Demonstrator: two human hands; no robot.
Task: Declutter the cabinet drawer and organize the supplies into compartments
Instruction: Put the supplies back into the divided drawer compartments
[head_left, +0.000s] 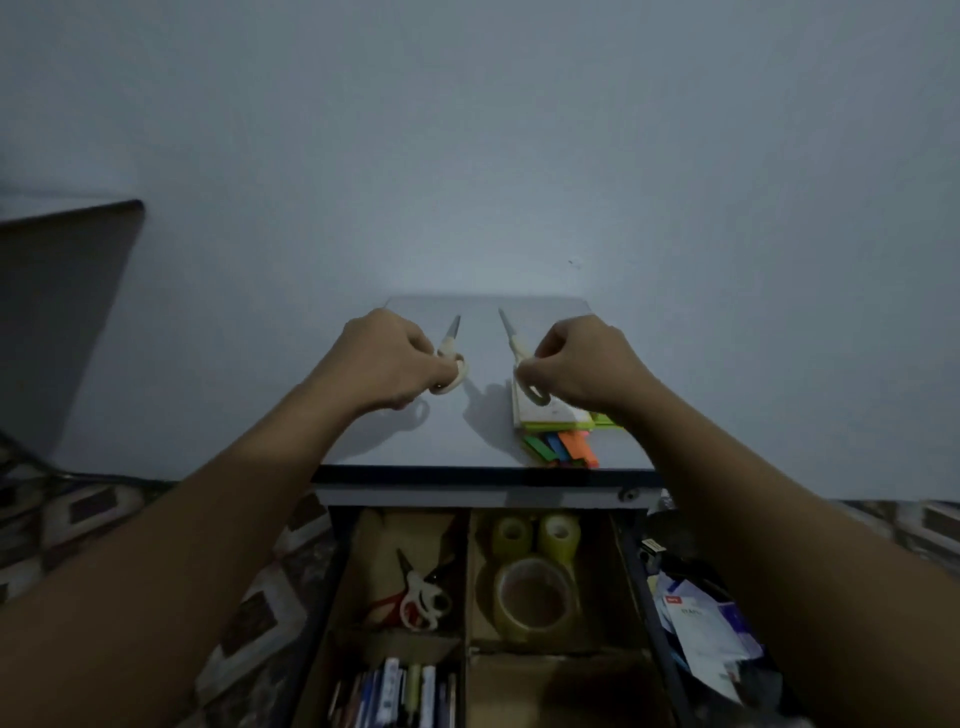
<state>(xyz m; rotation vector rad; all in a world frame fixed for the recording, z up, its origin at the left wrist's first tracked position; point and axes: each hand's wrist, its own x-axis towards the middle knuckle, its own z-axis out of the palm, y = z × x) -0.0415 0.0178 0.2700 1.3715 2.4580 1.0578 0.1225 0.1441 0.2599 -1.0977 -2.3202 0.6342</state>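
Observation:
My left hand (387, 358) grips the handle of a cream-handled pair of scissors (450, 347) above the cabinet top (467, 431), blade pointing away. My right hand (582, 364) pinches the handle of a second cream pair of scissors (514, 340) over a stack of sticky notes (556, 415). Below, the open drawer (636, 571) has cardboard compartments. The back left one holds red-and-white scissors (418, 597). Tape rolls (535, 587) fill the back right one. Pens (400, 691) lie in the front left one.
Coloured index tabs (563, 449) lie near the cabinet top's front edge. A pile of packets and papers (706, 634) sits to the right of the drawer. A dark board (62, 312) leans at the left wall. Patterned floor lies on both sides.

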